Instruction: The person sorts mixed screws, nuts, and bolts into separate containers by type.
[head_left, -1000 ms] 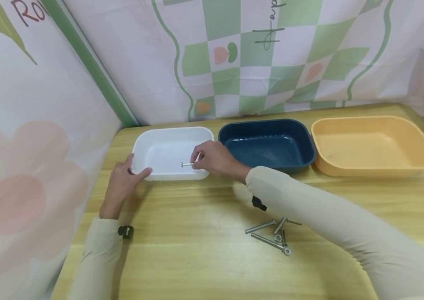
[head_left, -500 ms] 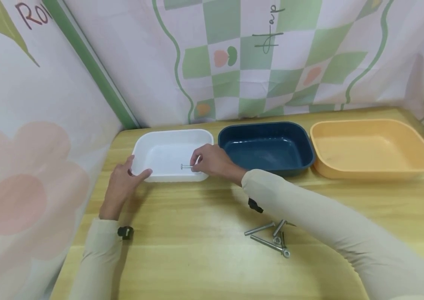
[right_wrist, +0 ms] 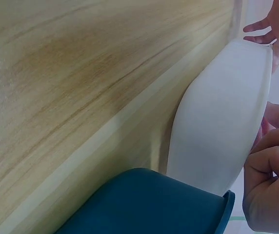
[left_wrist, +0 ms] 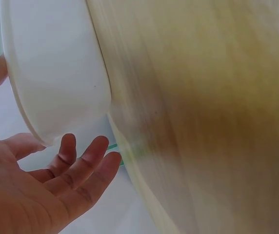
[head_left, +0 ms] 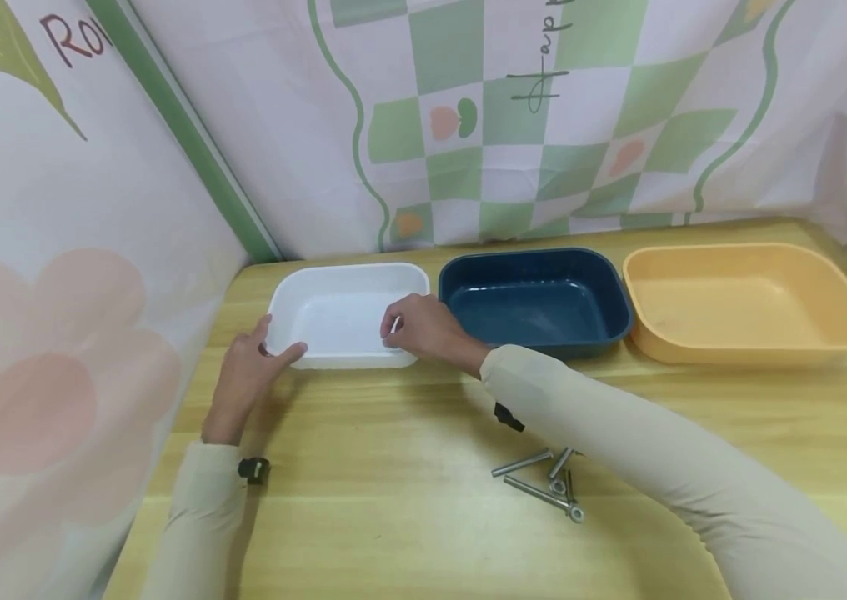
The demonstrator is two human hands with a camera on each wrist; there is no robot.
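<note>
The white basin (head_left: pixel 341 317) stands at the left of the table's back edge. My left hand (head_left: pixel 243 362) rests at its front left corner, thumb and index finger touching the rim; in the left wrist view the other fingers (left_wrist: pixel 78 168) extend loosely below the basin. My right hand (head_left: pixel 423 325) is over the basin's front right part, fingers curled and thumb near the index fingertip. No bolt shows at its fingertips; I cannot tell whether one is hidden there. In the right wrist view the curled fingers (right_wrist: pixel 271 165) are right at the rim.
A dark blue basin (head_left: pixel 536 343) stands right of the white one, and a yellow basin (head_left: pixel 754 354) beyond it. Several bolts (head_left: pixel 536 493) and a nut (head_left: pixel 576 514) lie on the table (head_left: pixel 363 500) below the right forearm. A patterned cloth (head_left: pixel 446 200) hangs behind.
The bolt that stuck out leftward from my right fingertips in both earlier head views no longer shows. Both hands stay in nearly the same place; the head view has shifted slightly.
</note>
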